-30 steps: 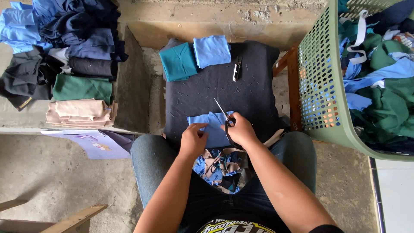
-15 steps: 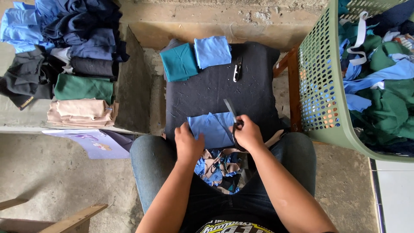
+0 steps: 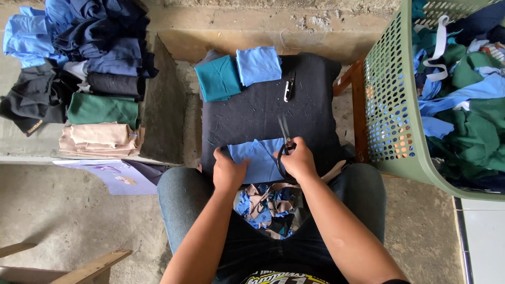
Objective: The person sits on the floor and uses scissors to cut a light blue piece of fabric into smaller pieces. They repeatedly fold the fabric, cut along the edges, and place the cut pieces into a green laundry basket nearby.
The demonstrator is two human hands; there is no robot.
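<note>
Right hand (image 3: pixel 299 160) fingers gripping scissors (image 3: pixel 285 138), left hand (image 3: pixel 229 171) pressing blue cloth (image 3: pixel 259 158)

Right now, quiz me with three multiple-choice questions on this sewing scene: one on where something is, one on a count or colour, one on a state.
1. Where does the green perforated plastic basket stand?
A. To the person's right
B. To the person's left
C. On the lap

2. How many folded cloth pieces lie at the far edge of the black padded work surface?
A. Two
B. Five
C. None

3. What does the right hand hold?
A. Nothing
B. Black-handled scissors
C. A pen

Answers: 1 A, it sits at the right edge; 2 A, one teal piece and one blue piece; 3 B, fingers pass through the handles, over the light blue fabric piece that the left hand presses.
</note>
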